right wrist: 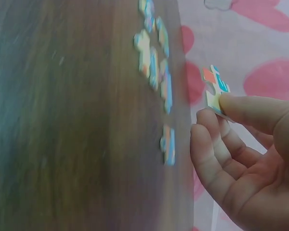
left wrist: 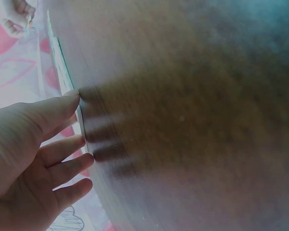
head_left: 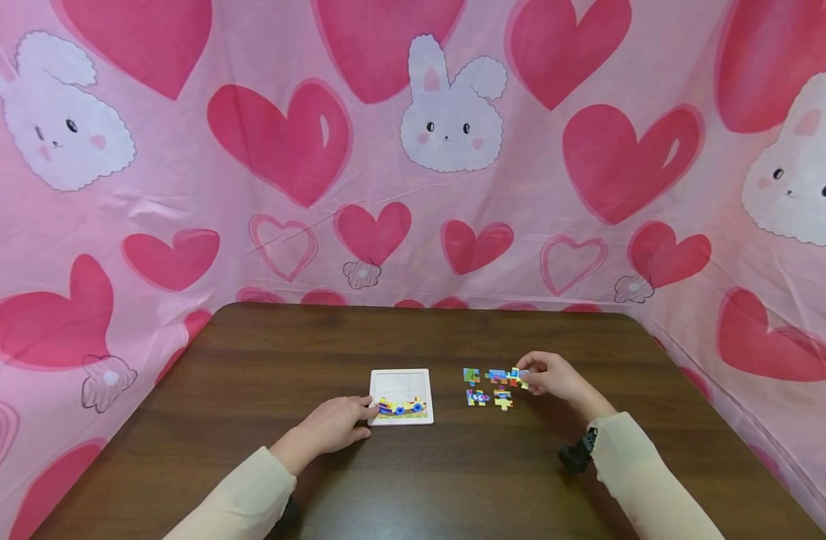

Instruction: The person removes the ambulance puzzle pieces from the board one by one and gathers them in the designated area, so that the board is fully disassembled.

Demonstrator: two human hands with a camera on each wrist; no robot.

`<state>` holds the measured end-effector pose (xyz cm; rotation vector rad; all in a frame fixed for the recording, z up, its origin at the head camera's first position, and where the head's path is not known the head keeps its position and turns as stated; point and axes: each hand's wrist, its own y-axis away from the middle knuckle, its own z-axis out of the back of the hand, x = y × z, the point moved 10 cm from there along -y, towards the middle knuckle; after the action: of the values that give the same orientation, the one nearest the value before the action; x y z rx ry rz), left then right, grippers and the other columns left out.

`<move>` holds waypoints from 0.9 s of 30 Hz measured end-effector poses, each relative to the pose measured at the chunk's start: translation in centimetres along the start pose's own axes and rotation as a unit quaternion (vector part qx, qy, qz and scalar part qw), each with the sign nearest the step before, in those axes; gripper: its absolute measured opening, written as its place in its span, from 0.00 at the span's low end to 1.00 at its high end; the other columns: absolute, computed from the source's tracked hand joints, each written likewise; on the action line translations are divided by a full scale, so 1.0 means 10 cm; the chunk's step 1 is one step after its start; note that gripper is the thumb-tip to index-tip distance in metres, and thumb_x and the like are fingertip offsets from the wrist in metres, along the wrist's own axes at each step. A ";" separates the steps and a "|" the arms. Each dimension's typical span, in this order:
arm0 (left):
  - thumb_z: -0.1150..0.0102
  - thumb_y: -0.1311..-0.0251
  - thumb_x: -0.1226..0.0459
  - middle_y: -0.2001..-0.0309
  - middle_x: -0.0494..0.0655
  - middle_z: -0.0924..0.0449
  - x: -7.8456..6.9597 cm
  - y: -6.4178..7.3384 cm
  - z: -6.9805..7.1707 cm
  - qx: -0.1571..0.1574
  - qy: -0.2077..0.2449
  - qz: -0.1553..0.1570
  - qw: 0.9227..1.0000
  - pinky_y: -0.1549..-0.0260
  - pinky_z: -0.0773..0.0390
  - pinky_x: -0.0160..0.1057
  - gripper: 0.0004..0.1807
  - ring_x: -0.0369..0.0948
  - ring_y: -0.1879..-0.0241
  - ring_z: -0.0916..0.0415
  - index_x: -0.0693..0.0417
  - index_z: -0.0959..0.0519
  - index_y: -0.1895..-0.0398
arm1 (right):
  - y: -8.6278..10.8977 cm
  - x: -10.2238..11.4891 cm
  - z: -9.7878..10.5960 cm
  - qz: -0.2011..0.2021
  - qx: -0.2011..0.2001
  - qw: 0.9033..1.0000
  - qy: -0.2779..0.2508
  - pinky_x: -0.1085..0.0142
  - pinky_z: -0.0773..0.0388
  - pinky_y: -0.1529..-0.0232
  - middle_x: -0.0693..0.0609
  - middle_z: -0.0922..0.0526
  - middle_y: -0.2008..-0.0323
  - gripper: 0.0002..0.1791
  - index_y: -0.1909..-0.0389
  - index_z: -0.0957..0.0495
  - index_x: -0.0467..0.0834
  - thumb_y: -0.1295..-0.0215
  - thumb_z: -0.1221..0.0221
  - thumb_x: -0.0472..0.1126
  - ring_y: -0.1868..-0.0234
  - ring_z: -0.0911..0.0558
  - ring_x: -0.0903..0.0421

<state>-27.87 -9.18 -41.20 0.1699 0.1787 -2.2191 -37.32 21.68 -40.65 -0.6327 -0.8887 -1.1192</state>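
Observation:
A white-framed puzzle tray (head_left: 431,397) lies on the wooden table, its lower part filled with a yellow vehicle picture (head_left: 400,408) with blue wheels. At its left edge rests my left hand (head_left: 333,424), fingers loosely extended and touching the frame. My right hand (head_left: 553,379) pinches a jigsaw piece (right wrist: 214,86) between thumb and fingers, raised over the table in the right wrist view. Close by on the table lie loose jigsaw pieces: a green-blue one (head_left: 471,374), a blue-purple one (head_left: 477,398), a yellow one (head_left: 503,400) and others.
The dark brown table (head_left: 413,337) has a rounded far edge. Pink cloth (head_left: 379,180) printed with hearts and rabbits hangs around it. A dark wrist camera (head_left: 578,453) sits at the right cuff.

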 end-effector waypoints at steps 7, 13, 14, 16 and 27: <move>0.37 0.45 0.61 0.45 0.60 0.27 0.00 0.00 0.01 0.001 0.003 0.002 1.000 0.53 0.28 0.50 0.22 0.52 0.48 0.28 0.59 0.23 0.47 | 0.05 -0.19 0.07 -0.025 0.005 1.000 0.011 0.61 0.23 0.74 0.48 0.29 0.77 0.08 0.60 0.26 0.30 0.39 0.44 0.29 0.76 0.25 0.54; 0.37 0.45 0.61 0.46 0.60 0.27 -0.01 0.01 0.02 -0.002 -0.002 -0.001 1.000 0.53 0.28 0.49 0.22 0.51 0.48 0.27 0.59 0.23 0.47 | 0.11 -0.24 0.02 -0.026 0.038 0.999 0.008 0.63 0.24 0.77 0.49 0.30 0.79 0.07 0.61 0.27 0.29 0.40 0.45 0.27 0.78 0.26 0.55; 0.37 0.45 0.61 0.45 0.59 0.27 -0.01 0.01 0.02 -0.001 -0.001 0.000 1.000 0.53 0.28 0.49 0.22 0.51 0.48 0.28 0.59 0.23 0.47 | 0.11 -0.24 0.01 -0.023 0.045 0.999 0.010 0.63 0.24 0.77 0.50 0.30 0.79 0.07 0.62 0.27 0.29 0.40 0.45 0.27 0.78 0.27 0.56; 0.37 0.46 0.61 0.45 0.59 0.27 0.00 0.01 0.01 0.001 0.003 0.003 1.000 0.53 0.28 0.49 0.22 0.51 0.48 0.28 0.59 0.23 0.47 | 0.12 -0.24 -0.01 -0.021 0.052 0.998 0.017 0.63 0.24 0.77 0.50 0.29 0.79 0.06 0.62 0.27 0.29 0.40 0.45 0.27 0.78 0.27 0.56; 0.36 0.46 0.61 0.45 0.59 0.27 0.01 0.01 0.01 0.002 0.006 0.010 1.000 0.53 0.28 0.49 0.22 0.51 0.48 0.28 0.58 0.23 0.47 | 0.13 -0.23 -0.05 -0.022 0.056 0.997 0.057 0.62 0.25 0.77 0.51 0.30 0.80 0.04 0.65 0.25 0.30 0.42 0.45 0.25 0.79 0.28 0.57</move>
<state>-27.79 -9.33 -41.16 0.1857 0.1795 -2.1996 -36.36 22.79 -42.85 -0.4555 -0.8643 -1.1250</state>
